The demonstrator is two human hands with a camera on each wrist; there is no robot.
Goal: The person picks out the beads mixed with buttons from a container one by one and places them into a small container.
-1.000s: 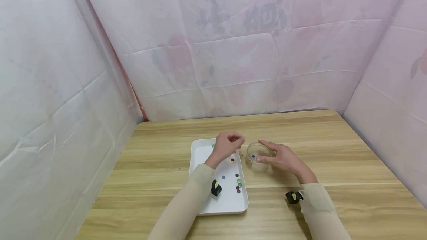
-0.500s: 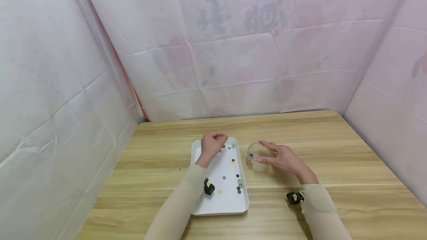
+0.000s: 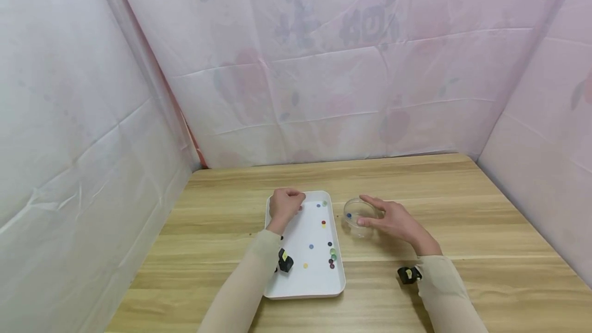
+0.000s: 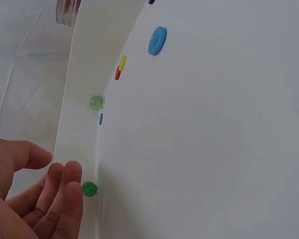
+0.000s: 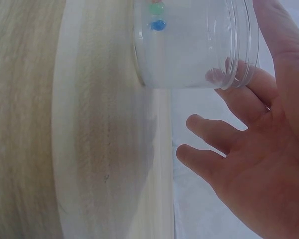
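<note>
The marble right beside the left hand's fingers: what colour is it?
Green. The marble shows best in the left wrist view, lying in the white tray.

Left hand [image 3: 284, 203] curled; right hand [image 3: 393, 220] relaxed, spread.

I see bare wooden table [image 3: 416, 179] behind, right of and in front of the clear jar [image 3: 357, 213], so approach room there is wide; the white tray [image 3: 305, 281] sits just left of the jar w/ only a narrow strip of wood between. My left hand [image 3: 284, 203] blocks the tray's far-left corner, my right hand [image 3: 393, 220] blocks the jar's right side. Tray middle is open, but beads cluster near its right wall, and fabric walls close off left, back, right.
</note>
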